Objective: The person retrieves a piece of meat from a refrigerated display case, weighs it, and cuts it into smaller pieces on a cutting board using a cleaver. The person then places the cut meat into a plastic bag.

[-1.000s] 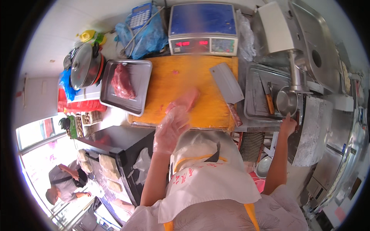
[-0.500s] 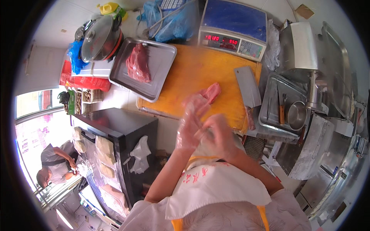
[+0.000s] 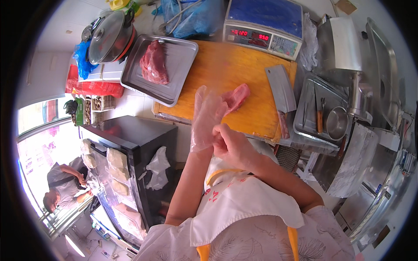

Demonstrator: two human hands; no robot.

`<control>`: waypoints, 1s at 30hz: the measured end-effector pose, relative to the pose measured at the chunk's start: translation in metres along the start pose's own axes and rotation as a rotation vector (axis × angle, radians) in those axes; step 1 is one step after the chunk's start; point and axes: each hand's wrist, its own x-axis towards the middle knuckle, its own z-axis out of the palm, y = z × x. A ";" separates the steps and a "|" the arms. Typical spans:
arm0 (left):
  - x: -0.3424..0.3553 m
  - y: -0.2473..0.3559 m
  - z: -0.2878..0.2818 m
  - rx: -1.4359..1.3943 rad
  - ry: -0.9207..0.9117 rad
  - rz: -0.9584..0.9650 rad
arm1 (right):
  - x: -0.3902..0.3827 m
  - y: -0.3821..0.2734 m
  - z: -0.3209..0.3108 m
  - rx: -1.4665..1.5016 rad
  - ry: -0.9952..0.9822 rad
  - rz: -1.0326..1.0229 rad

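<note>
A clear disposable plastic glove (image 3: 201,138) covers my left hand (image 3: 206,114), its fingers stretched out over the near edge of the yellow cutting board (image 3: 265,117). Bare and curled, my right hand (image 3: 230,144) pinches the glove's cuff beside my left wrist. A small piece of raw red meat (image 3: 237,98) lies on the board just beyond the gloved fingers, which partly overlap it in view. At the board's right side rests a cleaver (image 3: 281,90), handle toward me. A larger chunk of raw meat (image 3: 154,63) sits in a metal tray (image 3: 179,65) at the left.
Behind the board stands a digital scale (image 3: 264,26) with a blue top. To the right, another metal tray (image 3: 301,114) holds utensils and a small steel bowl (image 3: 337,123). A lidded pot (image 3: 109,38) is at far left. A dark cabinet (image 3: 143,130) stands near left; a person (image 3: 65,182) is beyond it.
My left hand has straightened its fingers and shifted left. My right hand has moved slightly left and closed at the glove's cuff. The view has tilted a little.
</note>
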 end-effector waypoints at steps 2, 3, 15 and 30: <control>0.010 -0.009 -0.009 0.138 0.056 0.035 | -0.004 -0.005 -0.007 -0.061 -0.081 -0.081; 0.014 -0.012 -0.006 0.175 0.082 0.050 | -0.006 -0.005 -0.011 -0.095 -0.119 -0.122; 0.069 -0.066 -0.006 1.652 -0.319 0.716 | -0.061 0.135 -0.140 -1.003 0.426 0.287; 0.092 -0.090 -0.051 1.178 -0.215 0.785 | -0.017 0.018 -0.110 -0.924 0.273 0.294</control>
